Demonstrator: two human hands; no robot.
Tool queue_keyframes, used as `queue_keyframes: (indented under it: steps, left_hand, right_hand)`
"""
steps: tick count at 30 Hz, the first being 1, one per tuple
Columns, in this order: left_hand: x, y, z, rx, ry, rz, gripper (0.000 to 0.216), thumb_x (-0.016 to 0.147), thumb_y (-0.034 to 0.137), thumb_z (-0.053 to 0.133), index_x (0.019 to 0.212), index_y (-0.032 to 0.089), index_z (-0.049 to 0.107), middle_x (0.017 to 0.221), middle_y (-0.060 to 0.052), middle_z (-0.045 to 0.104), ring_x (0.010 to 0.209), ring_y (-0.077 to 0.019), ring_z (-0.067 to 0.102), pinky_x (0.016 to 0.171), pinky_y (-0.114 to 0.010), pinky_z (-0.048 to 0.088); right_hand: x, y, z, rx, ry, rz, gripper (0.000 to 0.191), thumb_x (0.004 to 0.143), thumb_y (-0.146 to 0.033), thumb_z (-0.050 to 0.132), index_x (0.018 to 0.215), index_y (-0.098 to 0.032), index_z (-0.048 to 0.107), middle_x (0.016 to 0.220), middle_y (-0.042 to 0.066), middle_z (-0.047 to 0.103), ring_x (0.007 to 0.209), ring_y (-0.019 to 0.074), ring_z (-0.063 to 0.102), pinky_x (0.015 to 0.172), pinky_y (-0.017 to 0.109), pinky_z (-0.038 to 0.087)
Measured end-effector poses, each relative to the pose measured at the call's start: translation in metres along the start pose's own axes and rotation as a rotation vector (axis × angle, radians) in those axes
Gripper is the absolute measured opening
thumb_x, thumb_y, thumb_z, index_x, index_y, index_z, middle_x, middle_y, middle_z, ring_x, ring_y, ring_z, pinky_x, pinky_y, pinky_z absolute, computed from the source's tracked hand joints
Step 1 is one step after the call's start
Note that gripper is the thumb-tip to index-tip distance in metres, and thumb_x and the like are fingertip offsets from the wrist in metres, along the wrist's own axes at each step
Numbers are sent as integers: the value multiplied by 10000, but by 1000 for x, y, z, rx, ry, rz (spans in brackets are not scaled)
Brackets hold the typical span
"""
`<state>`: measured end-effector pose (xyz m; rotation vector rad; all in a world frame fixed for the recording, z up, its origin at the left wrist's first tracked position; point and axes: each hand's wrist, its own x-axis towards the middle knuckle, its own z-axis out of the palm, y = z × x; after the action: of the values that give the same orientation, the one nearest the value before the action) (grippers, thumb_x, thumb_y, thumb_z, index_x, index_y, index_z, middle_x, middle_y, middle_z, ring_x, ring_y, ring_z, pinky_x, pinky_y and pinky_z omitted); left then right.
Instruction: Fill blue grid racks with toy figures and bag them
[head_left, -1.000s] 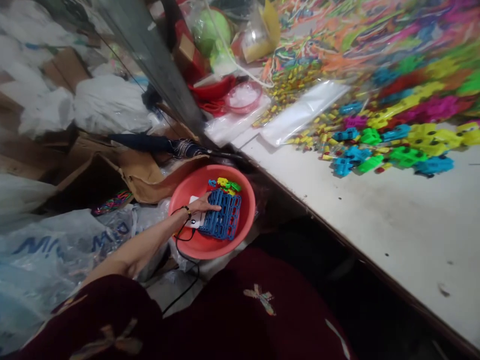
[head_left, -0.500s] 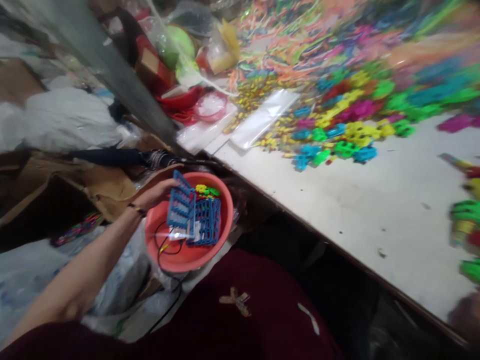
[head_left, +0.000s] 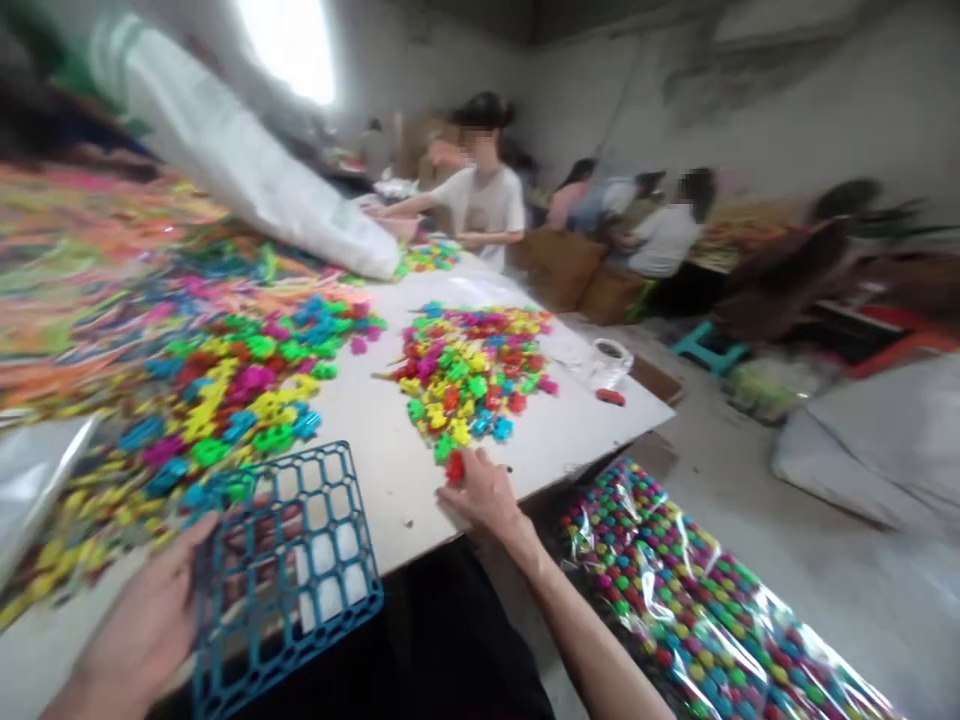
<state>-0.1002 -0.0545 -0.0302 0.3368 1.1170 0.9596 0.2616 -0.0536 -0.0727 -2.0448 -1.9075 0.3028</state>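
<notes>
In the head view, the left hand's (head_left: 146, 615) fingers clamp the side of a blue grid (head_left: 289, 565), tilted over the desk's (head_left: 379, 475) near edge. The right hand's (head_left: 486, 492) fingers touch a red toy (head_left: 454, 466) beside the pile (head_left: 472, 372); whether they pinch it, I cannot tell. Any print on the white sack (head_left: 262, 170) is too blurred to read.

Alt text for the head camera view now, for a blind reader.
A person's left hand holds a blue plastic grid while the right hand touches a red piece near a pile of colourful pieces on a white table. Lower right is a clear bag of colourful balls.
</notes>
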Motion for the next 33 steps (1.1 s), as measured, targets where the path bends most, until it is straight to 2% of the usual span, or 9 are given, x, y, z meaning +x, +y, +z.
queue_keyframes:
  steps: [4, 9, 13, 17, 20, 21, 23, 27, 33]
  left_hand:
    - [30, -31, 69, 92, -43, -26, 404, 914, 229, 586, 1307, 144, 622, 1030, -131, 801, 912, -316, 789, 722, -433, 682]
    - [59, -53, 77, 164, 4, 3, 251, 990, 182, 475, 1186, 109, 613, 917, -147, 784, 821, -288, 791, 634, -382, 662]
    - [69, -64, 69, 401, 150, 299, 300, 950, 273, 584, 1212, 134, 625, 1153, -151, 743, 1145, -314, 705, 1008, -498, 571]
    - [62, -73, 62, 870, 308, 763, 750, 858, 363, 702, 1516, 153, 410, 1535, -188, 491, 1475, -357, 404, 1231, -561, 316]
    - [51, -86, 50, 1293, 68, 1057, 767, 862, 400, 702, 1528, 158, 410, 1657, -183, 309, 1565, -375, 196, 1255, -596, 238]
    - [47, -92, 46, 1419, -40, 1082, 742, 863, 425, 709, 1505, 159, 449, 1660, -183, 303, 1568, -385, 178, 1250, -608, 240]
    - [38, -106, 39, 1610, -188, 1072, 699, 867, 471, 720, 1457, 156, 516, 1646, -195, 331, 1559, -406, 199, 1236, -629, 252]
    - [25, -134, 45, 1756, -179, 1056, 660, 921, 521, 663, 1448, 146, 532, 1646, -216, 317, 1551, -427, 210, 1223, -658, 247]
    - [13, -149, 71, 1722, -160, 1008, 912, 827, 620, 739, 1541, 157, 409, 1675, -245, 201, 1564, -453, 88, 1206, -684, 252]
  right_hand:
    - [2, 3, -29, 20, -96, -133, 400, 876, -224, 596, 1276, -218, 577, 1129, 84, 616, 938, 213, 596, 790, 306, 453]
    - [25, 23, -23, -139, -139, -288, 228, 930, -158, 544, 1105, -206, 683, 1137, 86, 621, 983, 191, 586, 740, 259, 406]
    - [32, 28, -18, -94, -140, -310, 190, 958, -228, 572, 1075, -238, 721, 1032, 61, 676, 893, 179, 605, 697, 252, 376]
    - [26, 36, -23, -54, -170, -265, 147, 922, -260, 636, 1024, -200, 725, 958, 69, 701, 857, 184, 609, 712, 254, 369]
    - [24, 41, -23, -93, -204, -251, 108, 856, -252, 691, 928, -172, 697, 921, 78, 680, 811, 181, 577, 670, 262, 333]
    - [23, 41, -23, -83, -215, -254, 80, 860, -250, 675, 851, -171, 676, 863, 65, 661, 768, 168, 554, 650, 266, 314]
    - [20, 38, -21, 14, -222, -260, 257, 906, -301, 616, 683, -178, 587, 710, 26, 581, 664, 137, 479, 613, 274, 281]
    - [14, 22, -15, 417, -218, -207, 468, 911, -516, 586, 591, -203, 449, 566, -29, 440, 568, 111, 368, 553, 266, 268]
    - [24, -16, 17, 819, -190, -137, 321, 783, -469, 703, 706, -206, 537, 593, -30, 533, 556, 125, 470, 541, 259, 370]
